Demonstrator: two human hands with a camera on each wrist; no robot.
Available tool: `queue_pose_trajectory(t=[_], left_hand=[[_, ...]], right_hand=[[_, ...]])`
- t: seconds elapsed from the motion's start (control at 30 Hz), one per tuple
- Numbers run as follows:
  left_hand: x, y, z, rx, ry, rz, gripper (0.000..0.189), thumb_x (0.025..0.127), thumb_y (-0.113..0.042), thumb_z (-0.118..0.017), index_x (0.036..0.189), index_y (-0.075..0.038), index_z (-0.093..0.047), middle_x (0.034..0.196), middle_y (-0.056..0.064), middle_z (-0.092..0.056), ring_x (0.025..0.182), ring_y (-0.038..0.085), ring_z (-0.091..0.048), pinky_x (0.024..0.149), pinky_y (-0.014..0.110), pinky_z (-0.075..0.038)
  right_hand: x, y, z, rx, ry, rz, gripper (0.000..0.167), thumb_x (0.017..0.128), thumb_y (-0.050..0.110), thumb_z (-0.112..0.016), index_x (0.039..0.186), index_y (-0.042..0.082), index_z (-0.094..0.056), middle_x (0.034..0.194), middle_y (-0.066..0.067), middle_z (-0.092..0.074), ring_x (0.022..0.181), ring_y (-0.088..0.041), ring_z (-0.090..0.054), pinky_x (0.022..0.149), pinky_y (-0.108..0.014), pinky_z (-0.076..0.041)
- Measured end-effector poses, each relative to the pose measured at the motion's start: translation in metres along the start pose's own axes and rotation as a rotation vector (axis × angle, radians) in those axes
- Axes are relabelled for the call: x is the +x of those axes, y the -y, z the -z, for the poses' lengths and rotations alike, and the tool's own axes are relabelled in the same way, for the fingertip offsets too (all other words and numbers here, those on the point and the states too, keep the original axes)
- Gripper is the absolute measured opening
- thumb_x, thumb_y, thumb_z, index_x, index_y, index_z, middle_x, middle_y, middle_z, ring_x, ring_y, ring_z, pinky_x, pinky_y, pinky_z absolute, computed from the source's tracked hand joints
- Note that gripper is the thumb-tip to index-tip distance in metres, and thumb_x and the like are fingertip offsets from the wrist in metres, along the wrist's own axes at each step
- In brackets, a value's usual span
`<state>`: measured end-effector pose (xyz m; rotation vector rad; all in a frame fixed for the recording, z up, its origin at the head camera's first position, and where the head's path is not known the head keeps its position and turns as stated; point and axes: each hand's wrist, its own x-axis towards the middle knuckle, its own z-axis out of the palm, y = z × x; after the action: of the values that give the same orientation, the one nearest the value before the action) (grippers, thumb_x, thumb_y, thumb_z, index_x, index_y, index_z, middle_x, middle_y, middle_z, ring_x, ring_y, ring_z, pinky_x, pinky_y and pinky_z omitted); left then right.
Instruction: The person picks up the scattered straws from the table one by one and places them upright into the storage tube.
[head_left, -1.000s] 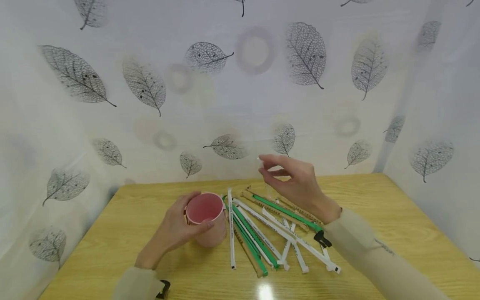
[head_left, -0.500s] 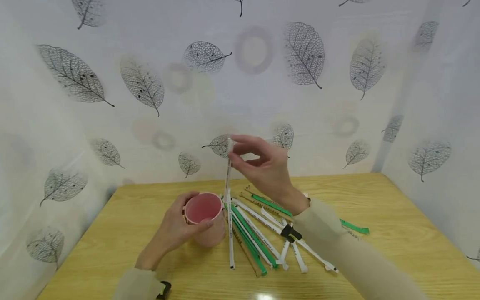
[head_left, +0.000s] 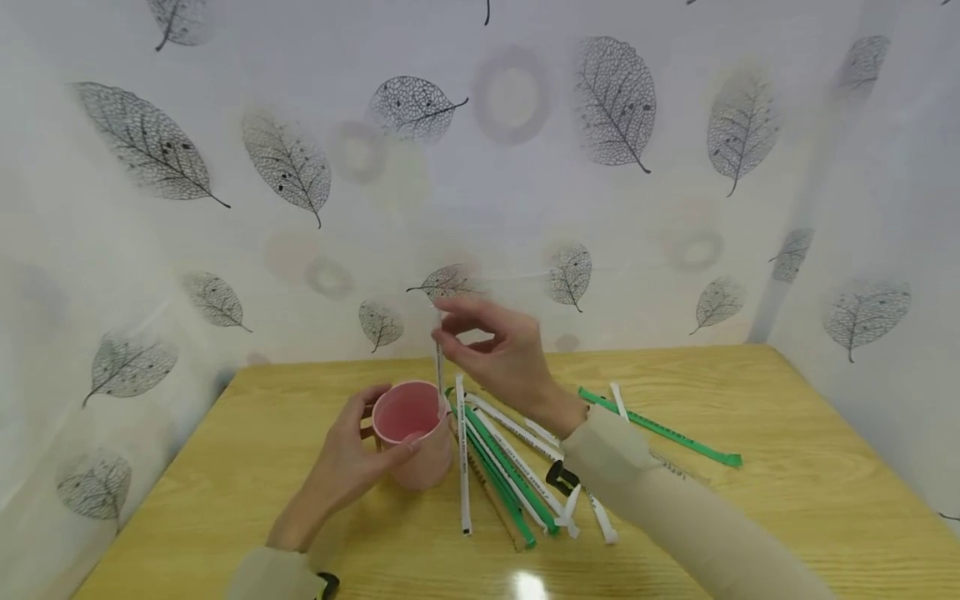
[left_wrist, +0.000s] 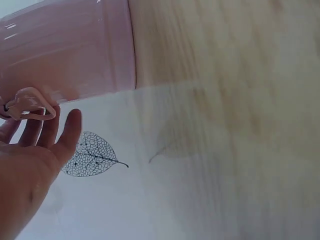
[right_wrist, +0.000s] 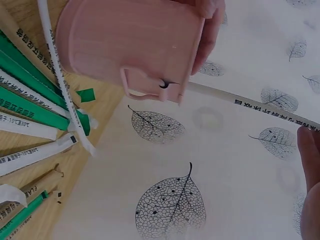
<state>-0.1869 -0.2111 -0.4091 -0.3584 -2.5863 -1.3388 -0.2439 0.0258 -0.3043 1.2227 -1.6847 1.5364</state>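
"PLA" on a brown straw wrapper (right_wrist: 30, 196), "-10°C" on a white wrapper (right_wrist: 25, 126), Chinese characters on the held wrapper (right_wrist: 272, 111)

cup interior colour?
Cup interior: rosy pink, shows best in the head view.

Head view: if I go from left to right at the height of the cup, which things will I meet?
Left hand, pink cup, white straw just beside the cup, mixed bundle of straws, right sleeve, long green straw.
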Motion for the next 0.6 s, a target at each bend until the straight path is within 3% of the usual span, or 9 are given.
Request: queue_pose_trajectory(t=[0.17,0.6], left_hand=[[0.000,0.001,-0.001,-0.044,0.007,0.030,0.081,0.086,-0.032,-0.084,0.150,-0.012,-0.040,0.141,0.011,-0.055,0.122,0.029,-0.056,0.087,0.029,-0.056],[0.000,0.001,0.000,-0.036,0.017,0.043,0.079,0.085,-0.033,-0.084,0.147,-0.014,-0.040,0.137,0.012,-0.056,0.121,0.031,-0.057,0.083,0.031,-0.055]], right_hand=[[-0.010,-0.007,-0.001,-0.011,0.037,-0.034,0.035,0.085,-0.011,-0.074,0.119,-0.007,-0.068,0.097,-0.023,-0.076,0.085,-0.033,-0.076,0.068,-0.029,-0.062],[-0.033,-0.021,-0.004,-0.060,0.116,-0.108,0.032,0.088,-0.007,-0.073,0.119,-0.006,-0.068,0.100,-0.022,-0.076,0.085,-0.031,-0.077,0.068,-0.025,-0.062]])
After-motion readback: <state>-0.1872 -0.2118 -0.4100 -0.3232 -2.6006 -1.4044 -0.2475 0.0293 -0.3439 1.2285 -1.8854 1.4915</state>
